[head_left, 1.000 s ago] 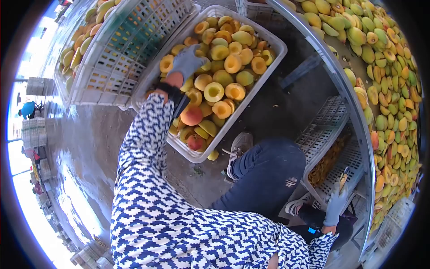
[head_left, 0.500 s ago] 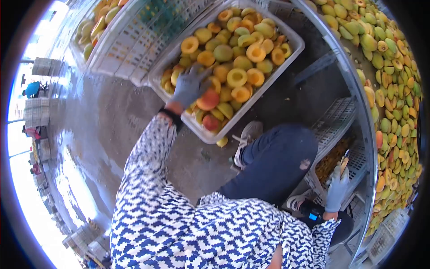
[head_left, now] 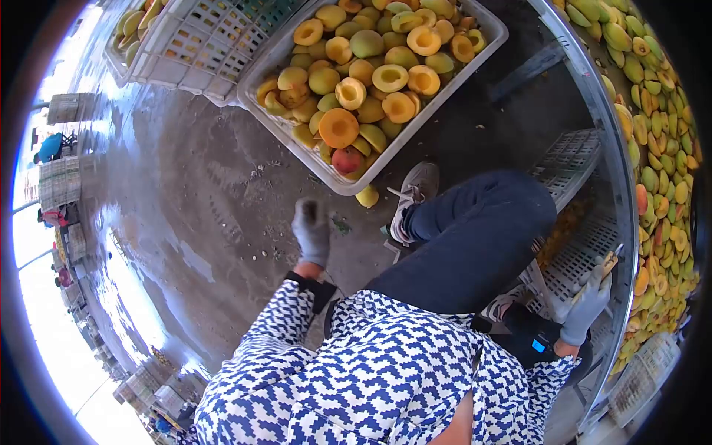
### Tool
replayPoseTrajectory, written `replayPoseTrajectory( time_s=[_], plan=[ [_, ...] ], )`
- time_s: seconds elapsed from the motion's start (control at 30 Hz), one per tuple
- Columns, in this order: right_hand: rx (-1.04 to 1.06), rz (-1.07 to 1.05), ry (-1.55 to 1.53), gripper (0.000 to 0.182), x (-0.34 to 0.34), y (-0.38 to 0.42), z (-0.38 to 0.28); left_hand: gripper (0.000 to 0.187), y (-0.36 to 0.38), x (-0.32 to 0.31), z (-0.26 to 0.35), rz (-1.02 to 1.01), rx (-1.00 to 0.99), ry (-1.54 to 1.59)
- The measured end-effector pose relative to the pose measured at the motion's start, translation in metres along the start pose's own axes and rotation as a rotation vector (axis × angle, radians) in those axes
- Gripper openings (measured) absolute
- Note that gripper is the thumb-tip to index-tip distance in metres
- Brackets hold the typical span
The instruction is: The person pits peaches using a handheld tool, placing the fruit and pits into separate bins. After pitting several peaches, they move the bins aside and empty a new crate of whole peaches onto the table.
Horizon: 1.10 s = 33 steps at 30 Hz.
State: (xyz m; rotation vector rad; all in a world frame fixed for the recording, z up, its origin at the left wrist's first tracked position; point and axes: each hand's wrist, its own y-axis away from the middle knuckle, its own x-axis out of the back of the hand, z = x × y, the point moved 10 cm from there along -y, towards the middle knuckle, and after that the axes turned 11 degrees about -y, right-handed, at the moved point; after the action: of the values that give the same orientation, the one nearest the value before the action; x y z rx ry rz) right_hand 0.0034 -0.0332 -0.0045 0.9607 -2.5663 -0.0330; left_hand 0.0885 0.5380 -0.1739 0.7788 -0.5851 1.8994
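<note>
My left hand [head_left: 311,232], in a grey glove, is over the floor below the tray. Its fingers look curled together and slightly blurred; anything in them cannot be made out. A white tray [head_left: 445,87] of halved fruit stands above it, with an orange cut half [head_left: 339,127] and a red fruit [head_left: 348,160] at its lower end. My right hand [head_left: 587,305], also gloved, is at the lower right beside the metal table edge. It is closed round a small tool [head_left: 610,262] with a light handle and a metal tip.
A metal-edged table [head_left: 619,185] heaped with halved fruit [head_left: 664,170] runs down the right. White crates [head_left: 575,167] are beneath it. Another crate [head_left: 200,48] stands at the upper left. One yellow fruit [head_left: 367,196] lies beside the tray. Distant people are at the far left.
My left hand has left the fruit in the tray and come down towards my body. My right hand, still round the tool, appears further right. The view has shifted.
</note>
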Motion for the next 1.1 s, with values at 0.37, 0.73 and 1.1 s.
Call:
replayPoseTrajectory(
  time_s=[0.37, 0.73, 1.1],
  plan=[
    [-0.008, 0.096, 0.183, 0.033, 0.010, 0.009, -0.014, 0.044, 0.016, -0.195, -0.041, -0.370, -0.252, -0.271],
    [0.039, -0.021, 0.065, 0.031, -0.037, 0.012, -0.015, 0.063, 0.035, -0.054, -0.025, -0.848, 0.571, 1.078],
    [0.071, -0.022, -0.015, 0.035, -0.020, 0.016, -0.023, 0.066, -0.051, 0.018, 0.044, -0.742, 0.359, 1.389]
  ],
)
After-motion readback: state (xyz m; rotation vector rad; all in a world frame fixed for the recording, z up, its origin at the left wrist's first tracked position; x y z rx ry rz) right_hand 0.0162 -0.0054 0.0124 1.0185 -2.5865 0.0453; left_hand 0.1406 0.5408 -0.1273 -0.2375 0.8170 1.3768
